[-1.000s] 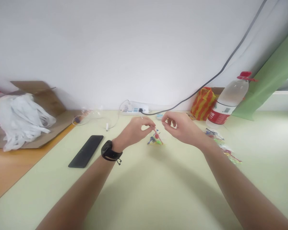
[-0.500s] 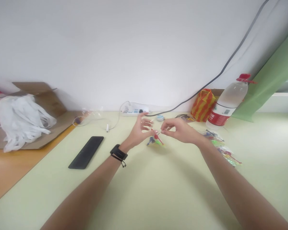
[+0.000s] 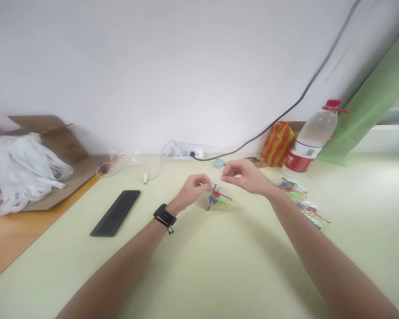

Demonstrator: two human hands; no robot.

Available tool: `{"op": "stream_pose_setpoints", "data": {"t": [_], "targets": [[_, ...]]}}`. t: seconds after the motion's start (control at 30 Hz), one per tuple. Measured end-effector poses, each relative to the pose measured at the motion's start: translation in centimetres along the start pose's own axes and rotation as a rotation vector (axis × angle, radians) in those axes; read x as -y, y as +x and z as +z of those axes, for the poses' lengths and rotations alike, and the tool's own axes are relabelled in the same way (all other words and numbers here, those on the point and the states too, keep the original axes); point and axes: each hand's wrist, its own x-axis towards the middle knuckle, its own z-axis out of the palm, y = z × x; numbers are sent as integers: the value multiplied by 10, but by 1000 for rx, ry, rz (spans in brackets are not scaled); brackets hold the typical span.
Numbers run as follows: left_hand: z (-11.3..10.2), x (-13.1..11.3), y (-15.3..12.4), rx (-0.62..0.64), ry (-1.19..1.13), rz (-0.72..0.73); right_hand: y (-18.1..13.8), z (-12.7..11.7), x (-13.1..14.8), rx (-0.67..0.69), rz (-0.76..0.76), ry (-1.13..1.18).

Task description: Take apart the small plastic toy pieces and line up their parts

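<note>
A small clear plastic bag [image 3: 220, 202] with red, blue and yellow-green plastic parts inside is in the middle of the table. My left hand [image 3: 194, 190], with a black watch on its wrist, pinches the bag's upper left side between thumb and fingers. Just above and to the right of the bag is my right hand [image 3: 244, 176], its thumb and fingertips pressed together. Whatever those fingertips hold, if anything, is too small to make out. Two similar bags of coloured parts [image 3: 310, 212] lie beyond my right forearm.
A black phone-like slab [image 3: 115, 213] lies at left, near cardboard with white plastic bags [image 3: 26, 170]. Against the wall sit a power strip [image 3: 182, 152] with cables, a red-yellow striped bag [image 3: 277, 144] and a large bottle [image 3: 310, 139].
My left hand's fingers, spread before, have closed on the bag's edge. The bag has come into fuller view. My right hand remains pinched and has shifted little.
</note>
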Motion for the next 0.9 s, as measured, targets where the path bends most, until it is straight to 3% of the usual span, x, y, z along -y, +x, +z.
{"op": "stream_pose_setpoints", "data": {"t": [0.2, 0.37, 0.53, 0.63, 0.7, 0.77, 0.9], "targets": [[-12, -4, 2, 79, 176, -8, 1, -1, -7, -78, 29, 65], [-7, -6, -1, 86, 74, 54, 1, 5, -7, -79, 7, 221], [3, 4, -5, 123, -85, -10, 3, 16, -9, -90, 21, 422], [6, 12, -5, 159, -105, -33, 4, 18, -15, -163, 35, 465], [7, 17, -5, 119, -85, -20, 4, 17, -20, -214, 61, 450], [8, 21, -3, 54, -77, -21, 4, 16, -25, -175, 131, 395], [6, 25, 0, -50, -89, -18, 2, 15, -29, 78, 216, 272]]}}
